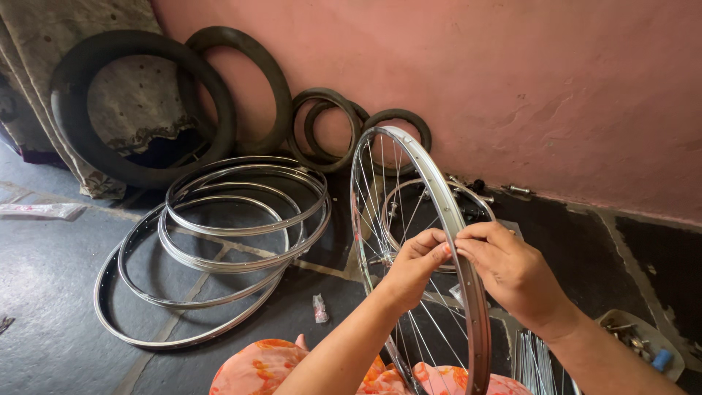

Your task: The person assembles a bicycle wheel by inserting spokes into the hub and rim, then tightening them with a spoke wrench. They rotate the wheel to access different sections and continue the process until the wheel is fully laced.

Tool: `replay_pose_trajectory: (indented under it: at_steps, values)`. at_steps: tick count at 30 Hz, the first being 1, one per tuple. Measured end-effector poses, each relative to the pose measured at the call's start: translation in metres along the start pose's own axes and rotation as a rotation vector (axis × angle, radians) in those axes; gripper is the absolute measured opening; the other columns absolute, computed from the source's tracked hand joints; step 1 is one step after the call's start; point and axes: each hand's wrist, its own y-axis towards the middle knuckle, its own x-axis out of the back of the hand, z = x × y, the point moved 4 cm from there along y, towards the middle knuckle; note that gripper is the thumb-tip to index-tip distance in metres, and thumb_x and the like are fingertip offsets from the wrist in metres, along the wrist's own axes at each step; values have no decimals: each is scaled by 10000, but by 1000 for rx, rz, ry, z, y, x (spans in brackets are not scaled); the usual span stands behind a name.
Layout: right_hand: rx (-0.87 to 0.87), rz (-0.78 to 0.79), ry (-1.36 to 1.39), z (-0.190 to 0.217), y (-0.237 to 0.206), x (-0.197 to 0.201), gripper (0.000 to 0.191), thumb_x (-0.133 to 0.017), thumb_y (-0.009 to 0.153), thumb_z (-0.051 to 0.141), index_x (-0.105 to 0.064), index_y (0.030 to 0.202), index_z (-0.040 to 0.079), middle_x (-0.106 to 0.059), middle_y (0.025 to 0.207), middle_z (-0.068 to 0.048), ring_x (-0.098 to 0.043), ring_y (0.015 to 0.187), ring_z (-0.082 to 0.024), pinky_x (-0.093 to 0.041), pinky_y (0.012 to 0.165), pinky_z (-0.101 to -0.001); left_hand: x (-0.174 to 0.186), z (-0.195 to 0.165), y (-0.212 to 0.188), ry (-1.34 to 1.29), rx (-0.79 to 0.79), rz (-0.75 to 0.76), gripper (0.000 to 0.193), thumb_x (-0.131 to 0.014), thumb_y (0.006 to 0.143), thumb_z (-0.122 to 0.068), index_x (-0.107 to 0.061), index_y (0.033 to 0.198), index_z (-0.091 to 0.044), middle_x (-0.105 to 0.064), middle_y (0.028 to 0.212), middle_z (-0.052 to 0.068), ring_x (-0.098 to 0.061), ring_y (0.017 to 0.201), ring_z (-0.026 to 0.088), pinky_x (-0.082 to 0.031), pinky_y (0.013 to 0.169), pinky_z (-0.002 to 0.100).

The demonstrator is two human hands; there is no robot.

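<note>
Both hands meet at the rim of an upright spoked wheel (pixel 420 256). Left hand (pixel 409 267) comes up from below, its fingers curled tight and pinched against the rim's edge; right hand (pixel 508 267) reaches in from the right, fingertips pressed to the same spot, touching the left's. Whether something small sits between the fingertips cannot be told.

That wheel stands edge-on to the camera, its near part down by a floral cloth (pixel 270 369) at the bottom edge, its far part close to the pink wall (pixel 548 88). Another small rim (pixel 398 197) shows through the spokes, just behind.

Left of the wheel, bare rims (pixel 219 249) lie stacked and overlapping flat on the stone floor (pixel 51 292), their nearest edge close beside the wheel with only a narrow strip of floor between. Tyres (pixel 139 110) lean along the wall behind them. A small wrapper (pixel 320 309) lies in that strip.

On the right, a bundle of spokes (pixel 534 362) sits under the right forearm, with a tray (pixel 643 340) of small parts near the corner. Open floor lies at far left and between wheel and tray.
</note>
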Motion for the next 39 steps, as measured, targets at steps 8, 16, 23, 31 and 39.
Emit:
replay_pose_trajectory:
  at_steps: [8,16,23,31,39]
  values:
    - [-77,143,137,-19,2,4,272,-688,786,-52,-712,1050,11,-685,1076,-75,-730,859,-195,-583,721,-286,-33,-31,-17,126,46,-10,436,-786,817,-212,-602,1190,-81,-616,1168,26,-589,1142,152,-497,1005,377]
    - [165,225,-128,-10,18,8,220,-706,730,-4,-707,947,37,-676,1002,-66,-699,839,-259,-568,707,-345,-69,-42,-26,1223,-434,-175,617,-626,824,-266,-467,1357,4,-543,1278,188,-511,1291,381,-197,1292,576]
    - [211,205,-188,-1,20,11,218,-739,722,34,-712,936,64,-679,985,-37,-690,903,-260,-567,736,-357,-81,-32,-39,1197,-345,-162,730,-487,892,-232,-300,1546,35,-404,1559,230,-361,1513,392,-22,1287,596]
    - [43,216,33,-15,12,15,282,-753,732,45,-737,1013,64,-710,1079,-55,-701,937,-239,-569,774,-330,-90,-37,-44,1140,-296,-185,719,-473,872,-203,-312,1540,8,-403,1573,217,-346,1536,384,-4,1275,606]
    - [364,339,-250,-6,17,15,273,-716,699,38,-698,971,23,-689,1031,-95,-696,962,-288,-566,820,-376,-91,-35,-43,1169,-330,-181,721,-492,877,-190,-287,1537,17,-365,1597,239,-303,1554,422,6,1279,613]
